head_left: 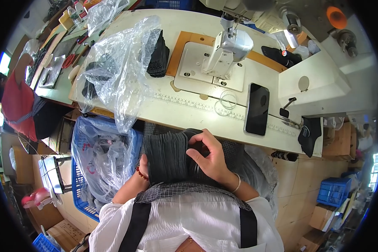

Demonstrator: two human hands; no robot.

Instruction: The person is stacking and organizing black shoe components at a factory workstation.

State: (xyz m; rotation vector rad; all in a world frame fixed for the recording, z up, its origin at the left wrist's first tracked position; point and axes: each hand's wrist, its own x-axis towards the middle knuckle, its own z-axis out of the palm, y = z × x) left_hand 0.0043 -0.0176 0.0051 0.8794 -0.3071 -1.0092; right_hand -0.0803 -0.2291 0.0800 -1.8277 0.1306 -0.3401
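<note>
A thick stack of thin black cut pieces [167,157], packed edge to edge, rests on my lap in front of the table. My left hand [143,166] grips the stack's left end; most of its fingers are hidden behind the pieces. At the other end, my right hand [212,157] curls around several black pieces that stand slightly apart from the main stack. Its index finger lies along their top edge, with the thumb lower down, and a dark gap shows between the two.
The sewing machine [227,54] stands on the white table [185,110] ahead. Around it lie a phone [257,110], a clear plastic bag [124,71], another black stack [158,56] and a black shoe-shaped piece [310,136]. A plastic-lined blue basket [77,185] stands left; a person [21,105] is beyond.
</note>
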